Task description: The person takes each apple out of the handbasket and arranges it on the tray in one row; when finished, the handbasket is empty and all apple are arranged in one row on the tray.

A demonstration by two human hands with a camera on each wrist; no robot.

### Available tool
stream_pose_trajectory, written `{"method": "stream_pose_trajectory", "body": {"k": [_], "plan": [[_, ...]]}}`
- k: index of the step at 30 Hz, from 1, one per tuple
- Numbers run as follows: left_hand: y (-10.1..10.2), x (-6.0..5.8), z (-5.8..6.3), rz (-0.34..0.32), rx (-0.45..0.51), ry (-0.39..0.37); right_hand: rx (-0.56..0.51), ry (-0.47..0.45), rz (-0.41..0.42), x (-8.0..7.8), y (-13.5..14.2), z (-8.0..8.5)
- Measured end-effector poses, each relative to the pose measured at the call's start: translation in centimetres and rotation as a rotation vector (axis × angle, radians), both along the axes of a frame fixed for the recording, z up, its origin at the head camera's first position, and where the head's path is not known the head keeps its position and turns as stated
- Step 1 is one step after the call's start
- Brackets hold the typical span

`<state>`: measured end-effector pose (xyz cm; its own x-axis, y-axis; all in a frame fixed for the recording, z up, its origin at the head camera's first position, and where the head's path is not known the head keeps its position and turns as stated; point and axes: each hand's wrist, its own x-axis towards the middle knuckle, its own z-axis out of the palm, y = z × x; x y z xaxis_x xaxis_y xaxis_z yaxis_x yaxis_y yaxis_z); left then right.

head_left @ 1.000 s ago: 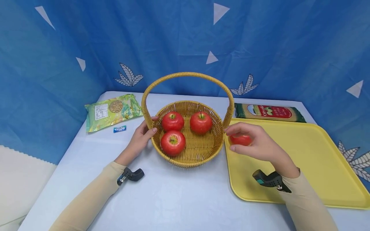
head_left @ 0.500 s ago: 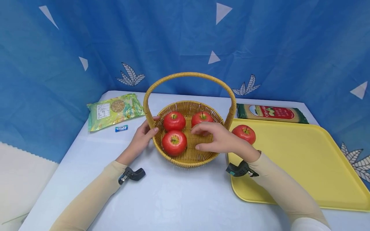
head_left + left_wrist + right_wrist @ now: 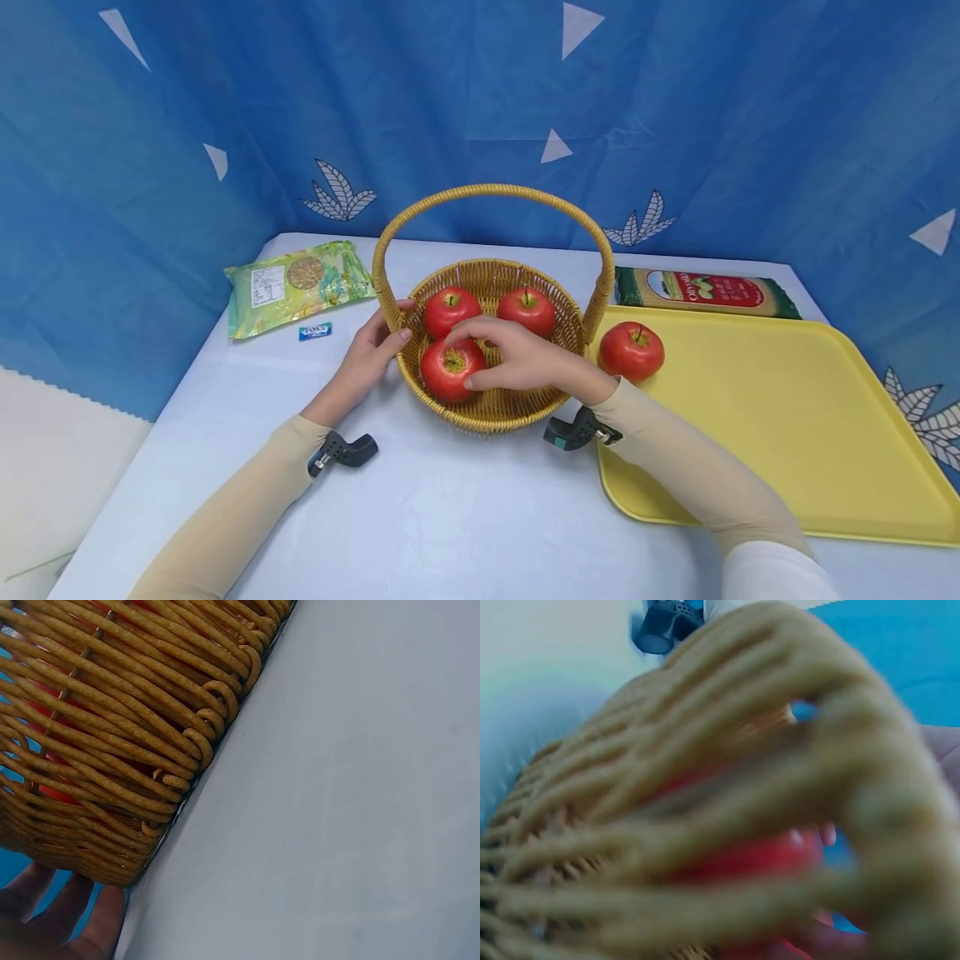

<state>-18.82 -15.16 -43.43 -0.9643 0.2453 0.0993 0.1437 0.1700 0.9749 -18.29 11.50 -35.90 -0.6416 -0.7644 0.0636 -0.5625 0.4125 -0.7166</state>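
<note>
The front apple point(image 3: 442, 375) sits in the left part of the basket point(image 3: 483, 426), under my right hand point(image 3: 517, 358). My fingers arch over its back edge and my thumb lies at its right side; I can't tell whether I have hold of it. With the back left apple point(image 3: 447, 307) and the back right apple point(image 3: 527, 310), its lower edge covered by my hand, that makes three inside. My left hand point(image 3: 371, 350) holds the basket's left side, thumb and fingers either side of the handle's foot, some fingertips hidden. From my left wrist, red shows only through gaps in the weave; from my right, blurred cane hides nearly everything.

A fourth apple point(image 3: 632, 352) lies on the one tray point(image 3: 757, 417), my sleeve crossing its near edge. Behind the tray is one long packet point(image 3: 708, 292); to the left, one green bag point(image 3: 300, 287) and one small blue packet point(image 3: 315, 332), its print hard to read.
</note>
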Motion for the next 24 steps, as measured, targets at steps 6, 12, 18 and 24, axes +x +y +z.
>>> {"method": "stream_pose_trajectory", "body": {"k": [6, 12, 18, 24], "plan": [[0.1, 0.0, 0.0, 0.005, -0.001, -0.002, 0.061, -0.004, 0.005, 0.2, -0.7, -0.3], [0.0, 0.0, 0.0, 0.002, -0.004, 0.003, 0.103, -0.001, -0.01, 0.3, -0.9, -0.5], [0.0, 0.1, 0.0, 0.002, -0.011, 0.002, 0.08, -0.037, -0.003, 0.4, -0.8, -0.9], [0.1, 0.1, 0.1, -0.002, -0.01, 0.001, 0.06, -0.042, 0.011, 0.5, -0.9, -1.3]]}}
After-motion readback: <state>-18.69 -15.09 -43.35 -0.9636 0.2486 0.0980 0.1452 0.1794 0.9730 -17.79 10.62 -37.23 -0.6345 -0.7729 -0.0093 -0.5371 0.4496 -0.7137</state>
